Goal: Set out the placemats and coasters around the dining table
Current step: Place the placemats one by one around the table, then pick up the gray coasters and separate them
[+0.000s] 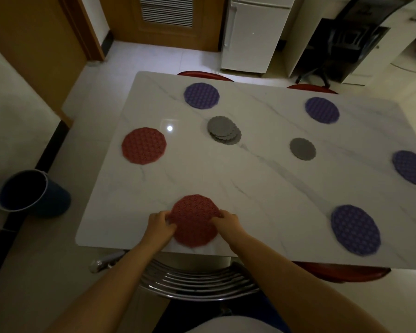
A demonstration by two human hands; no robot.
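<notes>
A round red placemat [194, 222] lies at the near edge of the white marble table [262, 188]. My left hand [159, 226] pinches its left rim and my right hand [227, 222] pinches its right rim. A second red placemat [144, 145] lies at the table's left end. Several purple placemats lie around the far and right sides, among them a far-left purple placemat [201, 95] and a near-right purple placemat [355, 230]. A stack of grey coasters [223, 130] sits near the middle, with a single grey coaster [302, 149] to its right.
A metal-backed chair [197, 282] stands between me and the table. Red chair seats [341, 272] show at the near right and far side. A blue bin [31, 192] stands on the floor at the left. A white fridge [252, 34] stands beyond the table.
</notes>
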